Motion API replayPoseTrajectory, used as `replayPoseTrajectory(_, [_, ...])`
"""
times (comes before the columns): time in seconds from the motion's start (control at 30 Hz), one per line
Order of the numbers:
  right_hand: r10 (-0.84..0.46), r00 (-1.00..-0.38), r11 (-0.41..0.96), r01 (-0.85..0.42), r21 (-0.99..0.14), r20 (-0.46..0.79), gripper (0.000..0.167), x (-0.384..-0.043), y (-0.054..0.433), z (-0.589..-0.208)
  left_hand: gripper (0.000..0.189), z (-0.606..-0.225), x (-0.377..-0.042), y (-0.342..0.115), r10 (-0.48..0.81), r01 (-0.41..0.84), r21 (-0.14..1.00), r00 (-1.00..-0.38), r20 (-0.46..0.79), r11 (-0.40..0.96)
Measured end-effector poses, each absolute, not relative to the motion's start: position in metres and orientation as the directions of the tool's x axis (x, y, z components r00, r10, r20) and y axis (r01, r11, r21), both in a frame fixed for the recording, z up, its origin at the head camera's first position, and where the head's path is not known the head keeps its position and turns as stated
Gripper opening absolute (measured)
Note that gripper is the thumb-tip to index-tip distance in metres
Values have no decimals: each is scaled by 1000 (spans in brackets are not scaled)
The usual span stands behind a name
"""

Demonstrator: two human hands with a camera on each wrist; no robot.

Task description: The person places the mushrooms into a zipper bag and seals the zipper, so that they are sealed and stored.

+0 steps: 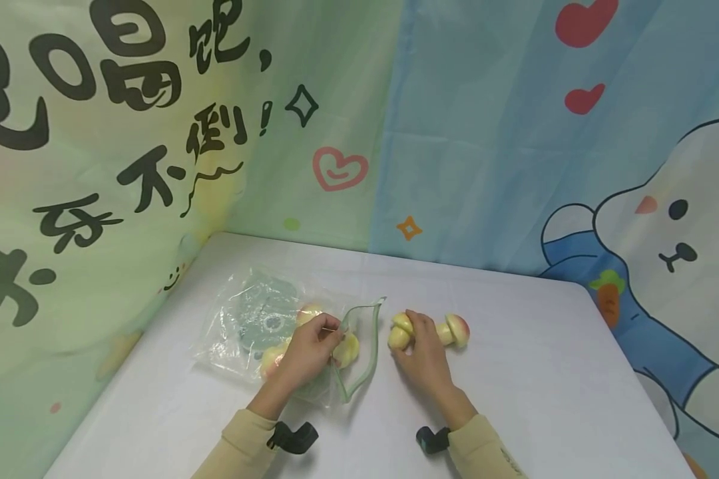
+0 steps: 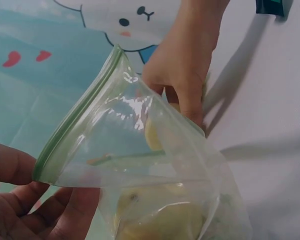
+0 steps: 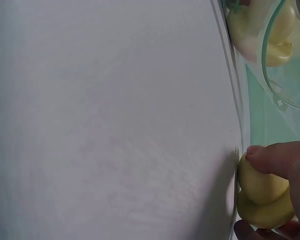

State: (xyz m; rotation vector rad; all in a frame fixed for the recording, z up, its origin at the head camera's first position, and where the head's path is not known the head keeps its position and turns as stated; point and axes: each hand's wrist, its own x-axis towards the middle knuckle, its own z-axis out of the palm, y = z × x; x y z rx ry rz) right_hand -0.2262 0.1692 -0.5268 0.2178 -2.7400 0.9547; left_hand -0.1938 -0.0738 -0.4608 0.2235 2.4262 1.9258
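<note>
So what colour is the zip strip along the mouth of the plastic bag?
Green. The zip strip edging the clear bag shows best in the left wrist view, held up by the left hand.

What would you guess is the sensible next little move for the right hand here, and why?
Probably lift the yellow-pink toy peach that the right hand grips toward the clear green-zippered plastic bag: the left hand holds its mouth open, peaches already inside.

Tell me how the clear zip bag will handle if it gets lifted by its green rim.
The zip bag would probably sag and fold: its thin film already creases where the left hand pinches the rim. The peach-coloured pieces inside would likely slide to the lowest corner. The glossy film may be slippery, so pinching the thicker green rim seems safest.
</note>
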Motion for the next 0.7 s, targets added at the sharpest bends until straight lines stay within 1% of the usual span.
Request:
replayPoseTrajectory(0.17, [-44,-960,776,-208,-596,277,68,-226,170,-530,13,-463,-195,-73,133,84,969,-990,54,231])
replayPoseTrajectory(0.27, [-49,-965,778,-198,-597,256,71,-226,170,-530,13,-464,-195,-73,132,80,969,-990,50,235])
replayPoseTrajectory(0.37, [-84,-964,766,-225,-602,254,75,-227,169,-528,13,-465,-195,-72,133,83,969,-990,53,235])
replayPoseTrajectory(0.53, [-149,-940,721,-316,-617,308,75,-228,165,-525,13,-466,-196,-73,128,81,967,-990,51,242])
replayPoseTrajectory(0.6, [-151,-937,711,-324,-624,315,72,-228,164,-525,14,-466,-196,-73,127,80,965,-991,49,251])
replayPoseTrajectory(0.7, [-136,-945,706,-302,-640,297,68,-229,163,-525,14,-465,-197,-74,126,79,963,-991,48,258])
